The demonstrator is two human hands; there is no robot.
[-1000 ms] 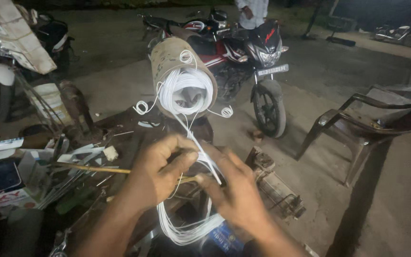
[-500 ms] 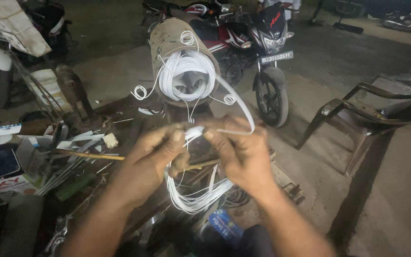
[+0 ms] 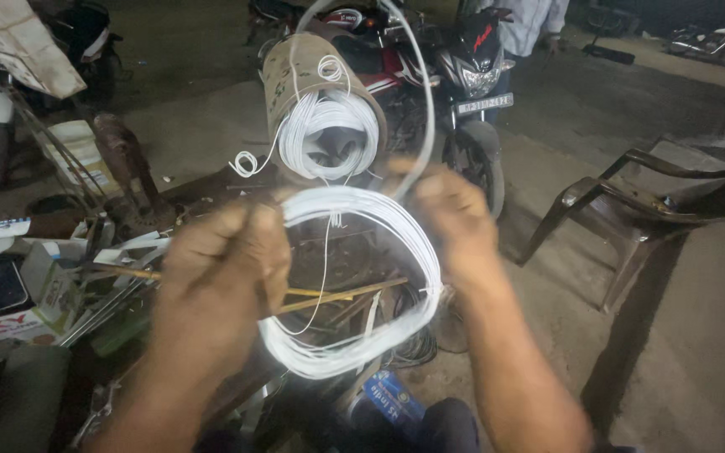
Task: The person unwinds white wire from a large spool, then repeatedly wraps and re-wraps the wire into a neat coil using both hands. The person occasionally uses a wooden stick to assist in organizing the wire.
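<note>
Both hands, left hand (image 3: 224, 260) and right hand (image 3: 451, 220), pinch a white wire coil (image 3: 354, 285) held above the cluttered desk (image 3: 60, 285). Likely light, springy, slippery; grip the bundled strands at opposite sides.

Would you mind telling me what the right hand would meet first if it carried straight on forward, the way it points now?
Probably the red and black motorcycle: the right hand, gripping the white wire coil, points away toward its front wheel. Depth is unclear, so the cardboard spool of wire beside it could come first.

white wire coil (image 3: 354, 285), red-black motorcycle (image 3: 455, 75), brown chair (image 3: 631, 201)
</note>
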